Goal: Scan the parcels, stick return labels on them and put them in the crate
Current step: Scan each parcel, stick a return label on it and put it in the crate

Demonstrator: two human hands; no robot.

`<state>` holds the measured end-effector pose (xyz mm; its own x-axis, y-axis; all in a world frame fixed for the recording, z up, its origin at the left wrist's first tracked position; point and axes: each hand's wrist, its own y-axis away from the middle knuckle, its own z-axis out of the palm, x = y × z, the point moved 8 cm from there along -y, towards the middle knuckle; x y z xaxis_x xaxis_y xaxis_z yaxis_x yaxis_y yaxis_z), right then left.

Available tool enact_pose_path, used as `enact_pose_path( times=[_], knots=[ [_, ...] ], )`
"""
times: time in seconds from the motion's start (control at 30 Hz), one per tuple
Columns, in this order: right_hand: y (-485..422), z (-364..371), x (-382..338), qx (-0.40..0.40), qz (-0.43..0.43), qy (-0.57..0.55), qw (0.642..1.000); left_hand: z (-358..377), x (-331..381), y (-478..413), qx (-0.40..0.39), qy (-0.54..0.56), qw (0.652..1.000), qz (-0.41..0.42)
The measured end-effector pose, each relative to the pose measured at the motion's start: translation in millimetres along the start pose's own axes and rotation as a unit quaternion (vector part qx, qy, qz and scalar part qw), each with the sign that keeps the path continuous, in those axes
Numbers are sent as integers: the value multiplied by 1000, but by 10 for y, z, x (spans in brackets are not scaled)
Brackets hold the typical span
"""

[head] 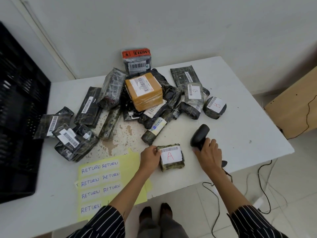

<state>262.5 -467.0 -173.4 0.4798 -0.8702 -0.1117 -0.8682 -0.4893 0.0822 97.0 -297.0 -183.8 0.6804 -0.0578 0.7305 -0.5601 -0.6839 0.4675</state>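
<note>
Head view: parcel marked A (pixel 171 157) lies on the table (pixel 240 127); left grip (pixel 151 158) pinches its far-left corner; right grip (pixel 208 152), curled round the barcode scanner (pixel 199 134), sits just right of it

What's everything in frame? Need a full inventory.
Table: one, white, under everything.
Crate: one, black, far left.
Wrapped parcels: a dozen or so, dark, piled mid-table.
Brown parcel: one, tan, atop pile.
Fragile-taped parcel: one, orange tape, by wall.
Parcels marked B: two, dark, right of pile.
Parcel marked A: one, dark, near edge.
Return labels: seven, white on yellow sheets, front left.
Barcode scanner: one, black, right hand.
Cardboard box: one, brown, right of table.
Left hand: pinches Parcel marked A.
Right hand: grips Barcode scanner.
</note>
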Motion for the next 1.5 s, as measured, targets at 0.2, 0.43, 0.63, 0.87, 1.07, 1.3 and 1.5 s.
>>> enact_pose_path(
  times=[0.2, 0.43, 0.63, 0.87, 1.07, 1.3, 1.5],
  knots=[
    [315, -362, -410, 145, -18, -20, 989, -510, 60, 234, 51, -105, 980, 162],
    [1115, 207, -2019, -191, -254, -337, 886, -1027, -884, 433, -34, -233, 953, 191],
    [1333, 631, -2386, -168, -229, -315, 906, -1053, -1323, 463, -46, -340, 918, 200],
    [1269, 571, -2519, -81, -206, -260, 940, -1000, -1376, 469, 26, -314, 926, 206],
    [1233, 591, -2559, -88, -181, -248, 948, -992, -1416, 465, 21, -320, 928, 189],
    [1187, 604, -2599, -92, -144, -213, 962, -991, -1413, 466, 22, -313, 929, 196],
    [1264, 548, -2610, -53, -177, -230, 955, -1032, -1425, 462, 28, -307, 931, 194]
  ],
)
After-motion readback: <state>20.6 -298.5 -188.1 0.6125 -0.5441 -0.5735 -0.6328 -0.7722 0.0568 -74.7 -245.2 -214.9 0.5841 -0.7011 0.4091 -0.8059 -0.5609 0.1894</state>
